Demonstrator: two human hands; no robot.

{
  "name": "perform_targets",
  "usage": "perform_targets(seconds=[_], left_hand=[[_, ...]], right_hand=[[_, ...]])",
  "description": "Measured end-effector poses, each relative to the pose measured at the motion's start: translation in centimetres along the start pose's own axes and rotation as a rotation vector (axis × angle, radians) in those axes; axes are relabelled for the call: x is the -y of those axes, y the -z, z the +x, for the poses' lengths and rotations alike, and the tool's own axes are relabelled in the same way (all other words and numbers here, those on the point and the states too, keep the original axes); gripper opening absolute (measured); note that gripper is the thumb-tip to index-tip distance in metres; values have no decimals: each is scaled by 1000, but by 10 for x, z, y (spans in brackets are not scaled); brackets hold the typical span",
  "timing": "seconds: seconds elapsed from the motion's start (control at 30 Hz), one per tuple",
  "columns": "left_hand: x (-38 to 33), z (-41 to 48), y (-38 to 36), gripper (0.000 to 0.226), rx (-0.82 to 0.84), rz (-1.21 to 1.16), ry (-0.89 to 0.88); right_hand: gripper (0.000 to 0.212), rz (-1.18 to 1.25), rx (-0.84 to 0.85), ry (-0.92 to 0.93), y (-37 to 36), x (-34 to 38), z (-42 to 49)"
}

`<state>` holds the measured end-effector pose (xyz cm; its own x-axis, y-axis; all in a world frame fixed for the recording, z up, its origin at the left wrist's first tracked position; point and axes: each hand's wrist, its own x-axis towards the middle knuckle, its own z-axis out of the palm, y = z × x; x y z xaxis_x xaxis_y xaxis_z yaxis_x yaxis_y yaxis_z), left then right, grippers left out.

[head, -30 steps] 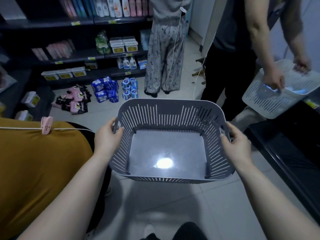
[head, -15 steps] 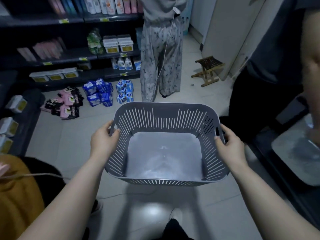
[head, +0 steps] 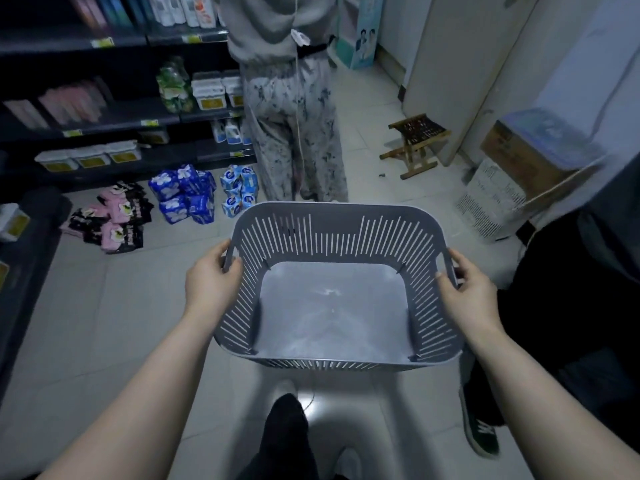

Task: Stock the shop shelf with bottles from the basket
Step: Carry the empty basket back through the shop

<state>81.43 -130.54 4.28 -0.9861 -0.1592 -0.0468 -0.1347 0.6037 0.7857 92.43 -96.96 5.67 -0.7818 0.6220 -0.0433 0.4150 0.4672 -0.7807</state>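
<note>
Basket [head: 332,233] is held above the floor [head: 104,323] at centre view, its grey bottom in full view. Left hand [head: 211,282]: grip curled round the basket's rim at 9 o'clock. Right hand [head: 467,292]: grip curled round the rim at 3 o'clock. Shelf [head: 104,116] stands at 10 o'clock, well apart from the basket. Bottles [head: 187,8] line its top tier at 11 o'clock. Another person [head: 294,116] stands at 12 o'clock beside the shelf. Wrapped packs [head: 183,192] lie on the floor below it.

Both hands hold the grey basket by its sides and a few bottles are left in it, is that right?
No. The left hand and right hand hold the grey basket by its sides, but the head view shows it empty: no bottles inside.
</note>
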Motion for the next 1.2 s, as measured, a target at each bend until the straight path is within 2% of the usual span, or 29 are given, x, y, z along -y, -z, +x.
perform_targets(seconds=[0.53, 0.77, 1.0, 1.2], left_hand=[[-93, 158, -79, 44, 229, 21, -232], [-142, 185, -135, 42, 303, 67, -357], [-208, 205, -202, 50, 337, 111, -405], [-257, 217, -255, 56, 395, 173, -485]], right_hand=[[45, 96, -275, -145, -1, 25, 79], [45, 106, -345, -206, 21, 6, 119], [55, 156, -354, -256, 59, -17, 183], [52, 128, -382, -240, 95, -36, 236]])
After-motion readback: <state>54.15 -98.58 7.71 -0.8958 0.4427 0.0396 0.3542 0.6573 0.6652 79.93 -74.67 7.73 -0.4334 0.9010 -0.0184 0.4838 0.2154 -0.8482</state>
